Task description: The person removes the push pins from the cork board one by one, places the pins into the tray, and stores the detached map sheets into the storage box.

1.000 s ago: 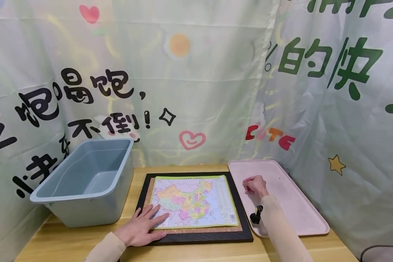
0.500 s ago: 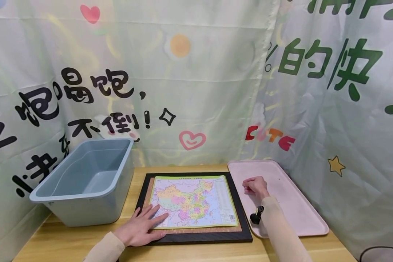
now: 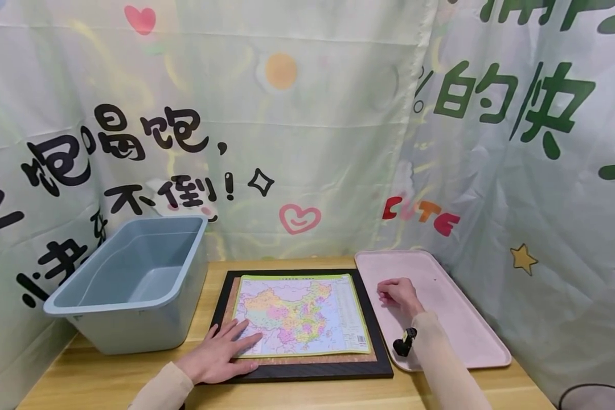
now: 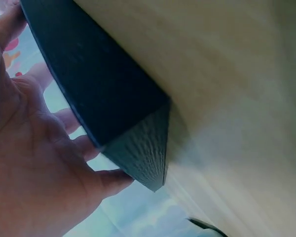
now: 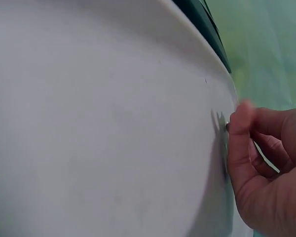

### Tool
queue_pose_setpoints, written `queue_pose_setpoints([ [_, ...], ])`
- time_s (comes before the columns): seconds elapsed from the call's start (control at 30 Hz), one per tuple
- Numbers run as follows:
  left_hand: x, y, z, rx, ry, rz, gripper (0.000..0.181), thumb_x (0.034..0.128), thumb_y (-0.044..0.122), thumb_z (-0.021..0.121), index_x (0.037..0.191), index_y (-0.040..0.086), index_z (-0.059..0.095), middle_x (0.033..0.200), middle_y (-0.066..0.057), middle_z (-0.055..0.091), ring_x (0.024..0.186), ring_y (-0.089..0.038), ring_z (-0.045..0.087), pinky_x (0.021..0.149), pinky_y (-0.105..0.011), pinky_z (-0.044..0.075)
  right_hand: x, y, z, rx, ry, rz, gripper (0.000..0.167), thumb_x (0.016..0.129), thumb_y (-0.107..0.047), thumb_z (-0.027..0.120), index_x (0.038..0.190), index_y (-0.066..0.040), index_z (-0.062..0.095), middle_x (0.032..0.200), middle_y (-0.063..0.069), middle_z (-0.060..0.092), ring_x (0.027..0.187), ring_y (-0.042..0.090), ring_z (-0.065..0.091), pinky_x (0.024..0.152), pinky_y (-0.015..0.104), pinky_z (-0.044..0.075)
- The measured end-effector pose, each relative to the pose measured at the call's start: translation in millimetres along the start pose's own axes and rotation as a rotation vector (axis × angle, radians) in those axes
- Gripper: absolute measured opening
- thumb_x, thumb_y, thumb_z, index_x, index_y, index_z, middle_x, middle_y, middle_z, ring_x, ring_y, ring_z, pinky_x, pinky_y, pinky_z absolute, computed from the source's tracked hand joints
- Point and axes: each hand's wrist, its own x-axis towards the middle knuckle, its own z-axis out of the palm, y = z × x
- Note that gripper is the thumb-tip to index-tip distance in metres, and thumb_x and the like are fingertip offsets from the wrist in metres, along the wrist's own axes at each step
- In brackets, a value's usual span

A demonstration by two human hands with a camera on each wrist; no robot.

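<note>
A colourful map sheet [image 3: 297,316] with a green edge lies on a brown cork-like board [image 3: 312,360] inside a black frame [image 3: 307,373]. My left hand [image 3: 217,353] rests with spread fingers across the map's lower-left corner and the frame; in the left wrist view the hand [image 4: 39,153] is beside the dark frame edge [image 4: 98,74]. Above the pink tray [image 3: 456,319], near its left side, my right hand [image 3: 402,295] has curled fingers. The right wrist view shows the thumb and fingers of that hand [image 5: 269,163] pinching a tiny, hardly visible object [image 5: 228,127].
A blue-grey bin [image 3: 133,324] stands left of the frame on the wooden table [image 3: 287,393]. Printed cloth [image 3: 307,142] hangs behind and at both sides. One tiny dark speck lies on the tray toward the back. A black cable curves at the lower right.
The right wrist has shifted slightly toward the right and nearer the front, while its fingers stay close to the same spot over the tray. My left hand has not visibly moved.
</note>
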Motion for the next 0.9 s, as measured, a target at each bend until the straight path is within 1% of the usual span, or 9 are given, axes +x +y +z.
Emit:
queue_pose_setpoints([
  [0.1, 0.6, 0.0, -0.9, -0.002, -0.007, -0.002, 0.065, 0.0908, 0.071, 0.046, 0.147, 0.036, 0.046, 0.159, -0.012, 0.031, 0.147, -0.044, 0.022, 0.106, -0.077, 0.012, -3.5, -1, 4, -0.026, -0.013, -0.02, 0.023, 0.093, -0.004, 0.062, 0.111, 0.01, 0.065, 0.073, 0.006, 0.066, 0.058, 0.011, 0.057, 0.055, 0.023, 0.05],
  [0.23, 1.8, 1.7, -2.1, -0.013, -0.001, -0.002, 0.066, 0.0903, 0.068, 0.05, 0.146, 0.033, 0.048, 0.158, -0.014, 0.033, 0.145, -0.046, 0.025, 0.104, -0.078, 0.014, -8.0, -4, 10, -0.036, -0.035, -0.03, 0.023, 0.093, -0.004, 0.064, 0.111, 0.011, 0.066, 0.075, 0.008, 0.067, 0.058, 0.011, 0.059, 0.056, 0.024, 0.052],
  [0.27, 2.2, 2.3, -2.5, -0.015, 0.007, 0.0, 0.066, 0.0902, 0.067, 0.051, 0.146, 0.032, 0.048, 0.157, -0.015, 0.033, 0.145, -0.046, 0.026, 0.103, -0.079, 0.015, -9.3, -5, 12, -0.04, -0.05, -0.038, 0.023, 0.093, -0.004, 0.064, 0.11, 0.011, 0.066, 0.076, 0.008, 0.068, 0.059, 0.011, 0.059, 0.056, 0.024, 0.053],
  [0.43, 4.9, 4.4, -3.7, -0.026, 0.066, -0.03, 0.068, 0.0887, 0.061, 0.06, 0.146, 0.025, 0.048, 0.155, -0.019, 0.034, 0.142, -0.045, 0.031, 0.103, -0.077, 0.019, -16.2, -11, 20, -0.063, -0.157, -0.1, 0.023, 0.092, -0.001, 0.064, 0.109, 0.014, 0.065, 0.076, 0.008, 0.068, 0.061, 0.009, 0.061, 0.057, 0.023, 0.054],
  [0.57, 7.7, 4.9, -4.3, -0.031, 0.091, -0.078, 0.069, 0.0857, 0.059, 0.065, 0.143, 0.022, 0.052, 0.154, -0.027, 0.03, 0.142, -0.049, 0.028, 0.104, -0.075, 0.021, -22.1, -15, 26, -0.083, -0.229, -0.123, 0.023, 0.091, -0.002, 0.064, 0.107, 0.014, 0.065, 0.074, 0.006, 0.067, 0.062, 0.009, 0.061, 0.058, 0.023, 0.055],
  [0.63, 9.3, 5.3, -5.2, -0.03, 0.099, -0.102, 0.074, 0.083, 0.06, 0.068, 0.142, 0.019, 0.052, 0.153, -0.032, 0.028, 0.141, -0.052, 0.025, 0.104, -0.074, 0.021, -25.4, -17, 29, -0.107, -0.242, -0.123, 0.021, 0.091, -0.002, 0.065, 0.105, 0.013, 0.067, 0.072, 0.005, 0.066, 0.062, 0.009, 0.061, 0.058, 0.024, 0.055],
  [0.77, 14.2, 6.2, -6.8, -0.042, 0.117, -0.172, 0.088, 0.0774, 0.063, 0.072, 0.145, 0.012, 0.048, 0.152, -0.038, 0.023, 0.142, -0.056, 0.02, 0.106, -0.073, 0.02, -30.9, -21, 35, -0.165, -0.226, -0.129, 0.017, 0.089, -0.003, 0.066, 0.1, 0.01, 0.07, 0.068, 0.005, 0.065, 0.059, 0.01, 0.06, 0.057, 0.026, 0.056],
  [0.83, 17.1, 6.7, -7.6, -0.057, 0.122, -0.214, 0.091, 0.0784, 0.064, 0.07, 0.146, 0.009, 0.046, 0.153, -0.037, 0.024, 0.142, -0.057, 0.017, 0.108, -0.072, 0.019, -33.1, -22, 38, -0.197, -0.206, -0.131, 0.015, 0.088, -0.003, 0.067, 0.098, 0.009, 0.071, 0.066, 0.005, 0.065, 0.057, 0.011, 0.06, 0.056, 0.027, 0.056],
  [0.9, 20.1, 7.0, -8.6, -0.067, 0.123, -0.251, 0.088, 0.0813, 0.063, 0.068, 0.146, 0.007, 0.046, 0.153, -0.033, 0.029, 0.142, -0.057, 0.016, 0.109, -0.072, 0.017, -35.2, -23, 41, -0.238, -0.192, -0.138, 0.013, 0.087, -0.002, 0.068, 0.096, 0.007, 0.072, 0.067, 0.006, 0.065, 0.056, 0.011, 0.06, 0.056, 0.029, 0.057],
])
